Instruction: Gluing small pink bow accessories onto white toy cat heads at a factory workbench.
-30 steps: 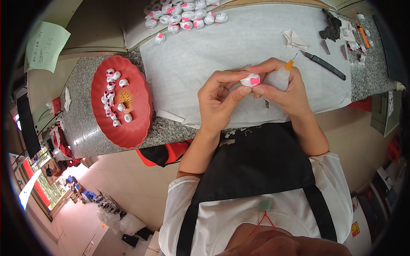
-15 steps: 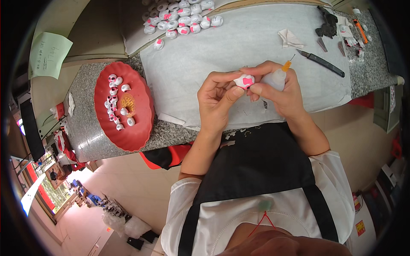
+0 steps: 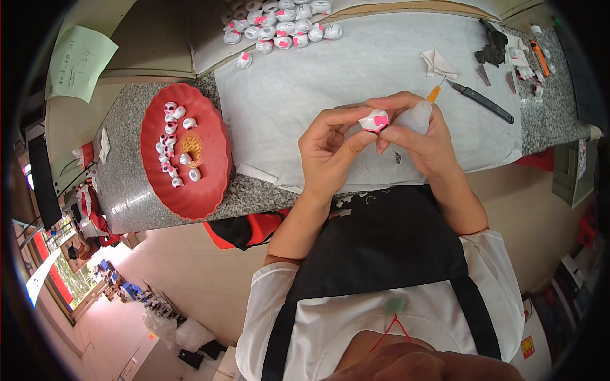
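Both my hands meet over the white sheet. Between the fingertips of my left hand [image 3: 330,143] is a small white figurine head [image 3: 373,120] with a pink patch and a dark pink-edged underside. My right hand [image 3: 422,136] has its thumb and fingertips on the same piece from the other side. Tucked in the right hand's grip is a translucent squeeze bottle [image 3: 417,117] with an orange needle tip [image 3: 434,94] pointing up and away. Part of the bottle is covered by my fingers.
A red scalloped tray [image 3: 213,184] with several small pieces stands to the left. Rows of white-and-pink pieces [image 3: 284,28] sit at the back. A black craft knife [image 3: 481,101], a crumpled tissue [image 3: 438,63] and a dark lump [image 3: 493,43] lie to the right on the paper [image 3: 267,108].
The view has shifted slightly. Both hands still hold the figurine head, which is turned a little, and the squeeze bottle stays in my right hand.
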A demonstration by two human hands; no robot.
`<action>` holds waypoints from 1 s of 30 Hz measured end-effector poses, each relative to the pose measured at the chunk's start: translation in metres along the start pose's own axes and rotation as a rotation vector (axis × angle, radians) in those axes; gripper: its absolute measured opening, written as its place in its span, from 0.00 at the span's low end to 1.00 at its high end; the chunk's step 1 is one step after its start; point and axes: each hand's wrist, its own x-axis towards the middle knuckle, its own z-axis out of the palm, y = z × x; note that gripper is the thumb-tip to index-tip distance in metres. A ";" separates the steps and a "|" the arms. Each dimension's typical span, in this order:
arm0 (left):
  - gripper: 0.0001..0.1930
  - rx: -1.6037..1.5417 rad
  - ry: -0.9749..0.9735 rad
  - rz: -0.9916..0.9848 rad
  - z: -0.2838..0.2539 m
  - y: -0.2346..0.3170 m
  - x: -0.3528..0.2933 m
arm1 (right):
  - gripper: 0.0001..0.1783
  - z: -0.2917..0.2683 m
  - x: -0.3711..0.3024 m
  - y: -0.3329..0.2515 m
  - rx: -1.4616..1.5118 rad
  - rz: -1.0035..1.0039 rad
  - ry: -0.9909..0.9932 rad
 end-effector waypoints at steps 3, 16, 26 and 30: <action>0.13 0.076 -0.022 0.042 -0.001 -0.003 0.000 | 0.16 -0.003 -0.002 -0.001 -0.092 -0.019 -0.005; 0.13 -0.287 0.114 -0.222 -0.003 0.003 0.007 | 0.13 -0.075 0.013 -0.038 -1.654 -0.215 0.317; 0.14 -0.233 0.102 -0.143 -0.001 -0.001 0.005 | 0.11 -0.002 -0.001 -0.022 -0.861 -0.522 0.147; 0.14 -0.139 0.109 -0.108 -0.003 0.000 0.003 | 0.12 0.000 0.006 -0.005 -0.999 -0.771 0.056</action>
